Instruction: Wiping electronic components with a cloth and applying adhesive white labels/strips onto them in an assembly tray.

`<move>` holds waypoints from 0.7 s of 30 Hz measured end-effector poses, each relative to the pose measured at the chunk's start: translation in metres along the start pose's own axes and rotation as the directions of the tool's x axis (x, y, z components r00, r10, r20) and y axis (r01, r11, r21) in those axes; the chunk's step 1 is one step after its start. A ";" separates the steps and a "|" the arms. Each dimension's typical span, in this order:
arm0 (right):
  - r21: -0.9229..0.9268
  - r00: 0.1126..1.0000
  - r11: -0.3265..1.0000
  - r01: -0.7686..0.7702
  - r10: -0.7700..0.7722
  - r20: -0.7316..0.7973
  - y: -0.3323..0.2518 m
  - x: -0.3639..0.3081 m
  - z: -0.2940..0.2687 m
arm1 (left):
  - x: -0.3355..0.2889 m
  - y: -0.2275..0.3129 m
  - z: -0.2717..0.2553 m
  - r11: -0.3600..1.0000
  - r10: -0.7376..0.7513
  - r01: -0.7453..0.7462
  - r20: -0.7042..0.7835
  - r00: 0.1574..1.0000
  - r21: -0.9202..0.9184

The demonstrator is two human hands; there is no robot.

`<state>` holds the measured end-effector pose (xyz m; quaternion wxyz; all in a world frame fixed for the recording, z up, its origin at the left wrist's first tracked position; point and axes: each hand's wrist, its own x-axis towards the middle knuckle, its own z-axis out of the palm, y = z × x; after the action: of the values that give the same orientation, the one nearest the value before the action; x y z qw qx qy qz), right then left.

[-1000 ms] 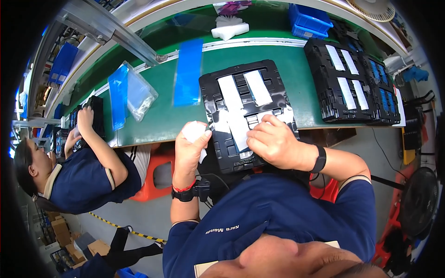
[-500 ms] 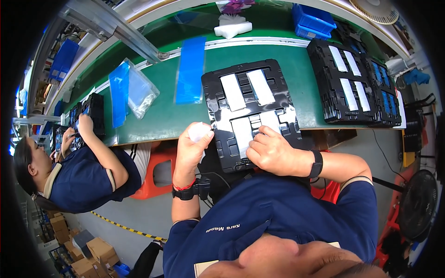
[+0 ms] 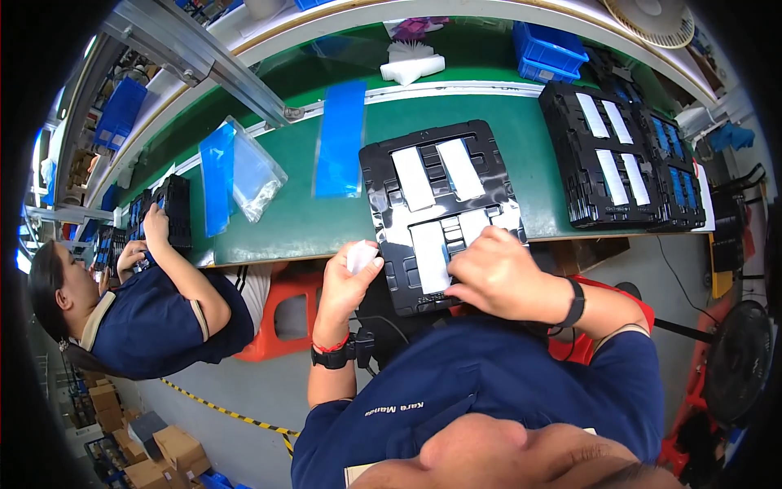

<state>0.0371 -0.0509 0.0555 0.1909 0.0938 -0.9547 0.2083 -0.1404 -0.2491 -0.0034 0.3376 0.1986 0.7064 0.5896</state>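
On the bench before me lies a black plastic tray [image 3: 379,191], its near edge overhanging the table. Long white strips fill its pockets: an upper left strip [image 3: 413,178], an upper right strip [image 3: 460,169] and a lower left strip [image 3: 430,257]. My left hand [image 3: 342,285] is closed round a crumpled white piece [image 3: 361,256], perhaps tissue, beside the tray's left edge. Over the tray's lower right pocket is my right hand [image 3: 495,273], its fingers curled and its thumb pointing left. It covers part of the lower right strip [image 3: 474,224]; whatever its fingertips grip is hidden.
Stacked black trays [image 3: 562,155] with white strips stand at the right. Blue film [image 3: 340,138] and a clear bag [image 3: 254,183] lie to the left. Blue bins [image 3: 550,50] and white foam [image 3: 413,67] sit at the back. A co-worker [image 3: 155,314] handles black trays on the left.
The view has shifted slightly. My right hand has turned over the lower right pocket, its thumb now stretched out to the left. My left hand still holds the white piece.
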 end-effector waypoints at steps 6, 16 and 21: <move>0.059 0.842 0.871 -0.488 0.487 -0.231 0.028 -0.044 -0.017 | -0.004 -0.006 0.005 1.000 -0.014 0.014 -0.012 1.000 -0.019; 0.349 0.628 0.644 -0.681 0.758 -0.173 0.039 -0.061 0.000 | -0.013 -0.004 0.018 0.989 0.145 -0.139 -0.127 0.981 0.049; 0.335 0.634 0.649 -0.683 0.754 -0.169 0.038 -0.062 0.001 | -0.030 0.012 0.037 0.856 0.356 -0.331 0.010 0.934 0.398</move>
<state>0.0834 -0.0114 0.0156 0.2178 -0.3067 -0.8394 0.3924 -0.0952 -0.2409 0.0126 0.1575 0.3662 0.7737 0.4925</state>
